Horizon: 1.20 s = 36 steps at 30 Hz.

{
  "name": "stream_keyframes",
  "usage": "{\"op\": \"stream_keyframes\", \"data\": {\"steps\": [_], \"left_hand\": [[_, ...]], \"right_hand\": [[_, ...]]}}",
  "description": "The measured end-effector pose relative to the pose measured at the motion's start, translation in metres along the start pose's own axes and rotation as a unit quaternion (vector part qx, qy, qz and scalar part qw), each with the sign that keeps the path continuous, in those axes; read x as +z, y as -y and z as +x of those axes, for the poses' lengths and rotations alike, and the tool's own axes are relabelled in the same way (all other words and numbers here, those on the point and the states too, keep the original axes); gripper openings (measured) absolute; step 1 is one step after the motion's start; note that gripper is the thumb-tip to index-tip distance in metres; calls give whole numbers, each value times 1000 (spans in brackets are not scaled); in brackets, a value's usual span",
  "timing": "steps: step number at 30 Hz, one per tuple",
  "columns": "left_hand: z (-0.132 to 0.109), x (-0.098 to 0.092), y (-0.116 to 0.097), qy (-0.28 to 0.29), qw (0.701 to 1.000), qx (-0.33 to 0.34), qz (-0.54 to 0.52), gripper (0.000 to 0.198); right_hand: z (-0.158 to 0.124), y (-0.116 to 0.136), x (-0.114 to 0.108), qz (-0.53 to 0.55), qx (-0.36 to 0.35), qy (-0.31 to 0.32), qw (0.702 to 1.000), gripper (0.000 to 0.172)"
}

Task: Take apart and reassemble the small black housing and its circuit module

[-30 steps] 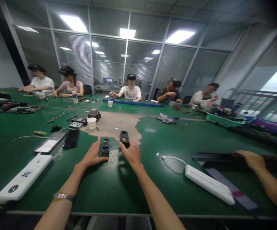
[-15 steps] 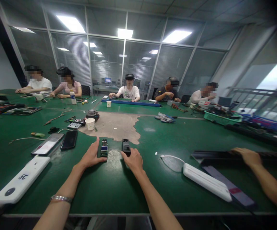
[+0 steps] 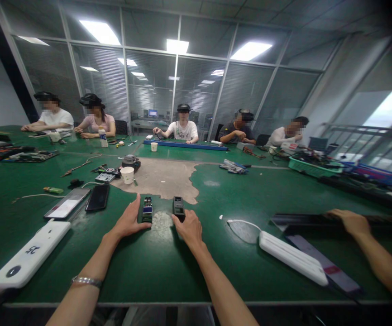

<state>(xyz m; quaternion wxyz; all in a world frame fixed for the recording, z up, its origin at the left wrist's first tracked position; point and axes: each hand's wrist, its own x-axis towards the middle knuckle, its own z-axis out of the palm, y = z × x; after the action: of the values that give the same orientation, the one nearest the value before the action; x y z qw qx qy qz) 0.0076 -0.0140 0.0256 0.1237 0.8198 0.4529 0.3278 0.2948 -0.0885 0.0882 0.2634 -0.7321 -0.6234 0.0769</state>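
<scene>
Center frame: left hand (image 3: pixel 128 222) grips a blue-screened module (image 3: pixel 147 209), right hand (image 3: pixel 191 229) a black module (image 3: pixel 178 206); the paper cup's (image 3: pixel 127 174) contents are hidden.

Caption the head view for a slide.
Left hand touches a small blue-screened device, right hand a dark handset, on a green table.

On the table (image 3: pixel 169 271), at lower centre of the frame, two small devices side by side: left device (image 3: pixel 147 209) touching the left hand (image 3: pixel 128 222), right device (image 3: pixel 178 207) just above the right hand (image 3: pixel 189 227). Left of them, phone (image 3: pixel 98 198), then tablet (image 3: pixel 67 203). Further up, cup (image 3: pixel 127 174). At lower left, long box (image 3: pixel 26 260); at lower right, long bar (image 3: pixel 293 258), near a co-worker's hand (image 3: pixel 350 222).
</scene>
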Motion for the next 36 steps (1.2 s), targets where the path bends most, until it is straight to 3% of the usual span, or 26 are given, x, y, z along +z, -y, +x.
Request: {"op": "stream_keyframes", "data": {"steps": [4, 11, 17, 27, 36], "left_hand": [[0, 1, 0, -5, 1000, -4, -12, 136], [0, 0, -1, -12, 1000, 1, -19, 139], [0, 0, -5, -16, 999, -11, -36, 142], [-3, 3, 0, -17, 999, 5, -45, 139], [-1, 6, 0, -19, 999, -4, -41, 124]], "right_hand": [[7, 20, -7, 50, -27, -15, 998, 34], [11, 79, -8, 115, -69, -7, 991, 39], [5, 108, 3, 101, -47, 23, 993, 42], [-1, 120, 19, 57, -41, 31, 997, 46], [-14, 108, 37, 19, -51, 66, 996, 48]]}}
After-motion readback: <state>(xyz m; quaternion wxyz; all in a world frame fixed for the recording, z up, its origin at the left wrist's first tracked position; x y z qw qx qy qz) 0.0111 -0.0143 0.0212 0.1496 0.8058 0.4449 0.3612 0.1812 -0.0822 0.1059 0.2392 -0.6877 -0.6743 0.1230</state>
